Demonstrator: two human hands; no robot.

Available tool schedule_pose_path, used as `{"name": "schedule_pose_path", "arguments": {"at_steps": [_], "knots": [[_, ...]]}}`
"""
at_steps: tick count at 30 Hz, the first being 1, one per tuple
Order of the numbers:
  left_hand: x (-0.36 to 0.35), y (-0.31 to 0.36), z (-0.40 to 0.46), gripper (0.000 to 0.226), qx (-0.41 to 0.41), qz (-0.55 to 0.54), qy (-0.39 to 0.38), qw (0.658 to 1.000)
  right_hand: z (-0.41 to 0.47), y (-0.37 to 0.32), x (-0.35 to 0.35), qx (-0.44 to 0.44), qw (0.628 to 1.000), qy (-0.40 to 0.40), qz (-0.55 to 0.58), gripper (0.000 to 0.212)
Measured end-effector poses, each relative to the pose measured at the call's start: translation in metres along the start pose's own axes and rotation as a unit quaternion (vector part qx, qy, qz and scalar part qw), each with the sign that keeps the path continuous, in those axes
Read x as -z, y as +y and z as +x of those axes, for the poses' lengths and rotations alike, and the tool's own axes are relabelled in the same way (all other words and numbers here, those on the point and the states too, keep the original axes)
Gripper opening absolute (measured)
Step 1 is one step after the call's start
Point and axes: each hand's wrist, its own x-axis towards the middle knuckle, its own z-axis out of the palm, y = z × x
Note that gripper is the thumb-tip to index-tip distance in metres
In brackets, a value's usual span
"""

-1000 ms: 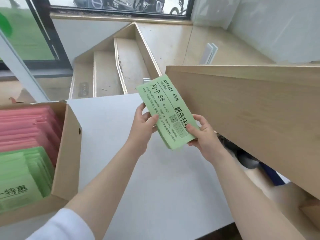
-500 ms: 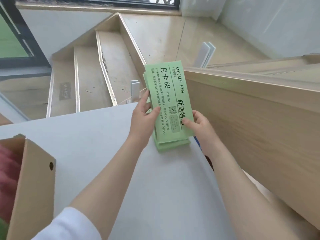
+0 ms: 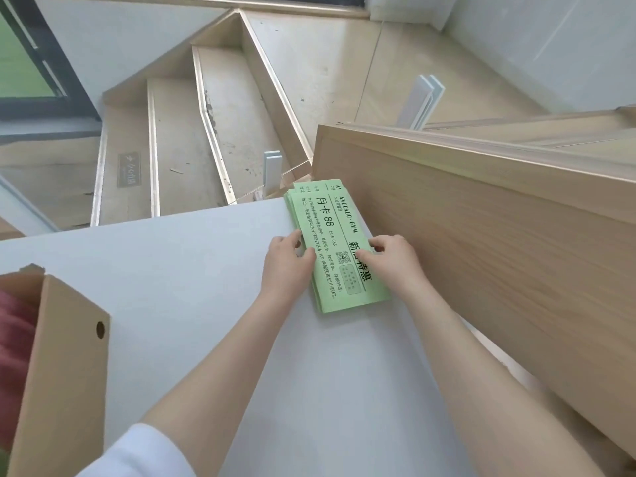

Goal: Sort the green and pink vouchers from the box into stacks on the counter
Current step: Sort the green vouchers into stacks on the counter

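Observation:
A stack of green vouchers (image 3: 332,235) with black print lies flat on the white counter (image 3: 172,290), at its far right corner, slightly fanned at the far end. My left hand (image 3: 285,266) holds the stack's left edge, thumb on top. My right hand (image 3: 395,263) grips the right side, fingers curled on the top sheet. At the lower left stands the open cardboard box (image 3: 65,373); pink vouchers (image 3: 13,332) show blurred inside it. Any green ones in the box are hidden.
A tall light-wood panel (image 3: 499,253) rises along the counter's right edge, right beside the stack. Beyond the counter's far edge, wooden stairs (image 3: 179,139) drop away toward a dark-framed window (image 3: 34,70).
Both hands brought the green stack from upright in the air down flat onto the counter's far right corner. The view swung right, so most of the box left the frame.

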Motion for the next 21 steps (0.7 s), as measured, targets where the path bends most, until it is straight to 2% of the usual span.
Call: {"name": "schedule_pose_path", "arguments": {"at_steps": [3,5,9,13,15,17,21], "knots": [[-0.003,0.005,0.010,0.037,-0.007,-0.067,0.055,0.996,0.008,-0.004,-0.003,0.004,1.000,0.001,0.005,0.042],[0.002,0.013,0.031,0.043,-0.024,-0.051,0.077,0.995,0.006,-0.003,-0.003,0.030,0.999,0.005,0.032,0.058],[0.013,0.028,0.087,0.044,-0.050,0.037,0.004,0.998,-0.010,0.011,-0.002,0.104,0.990,-0.094,-0.010,0.091],[0.013,0.027,0.114,0.047,-0.001,0.021,-0.072,0.997,-0.026,0.020,0.008,0.133,0.967,-0.183,-0.120,0.121],[0.012,0.024,0.120,0.046,-0.005,0.045,-0.086,0.995,-0.030,0.020,0.009,0.144,0.958,-0.182,-0.168,0.123],[0.012,0.024,0.125,0.041,-0.007,0.051,-0.089,0.995,-0.028,0.022,0.007,0.147,0.966,-0.154,-0.145,0.119],[0.014,0.018,0.135,0.033,-0.004,-0.012,-0.095,0.995,-0.021,0.020,0.005,0.150,0.969,-0.139,-0.142,0.113]]}}
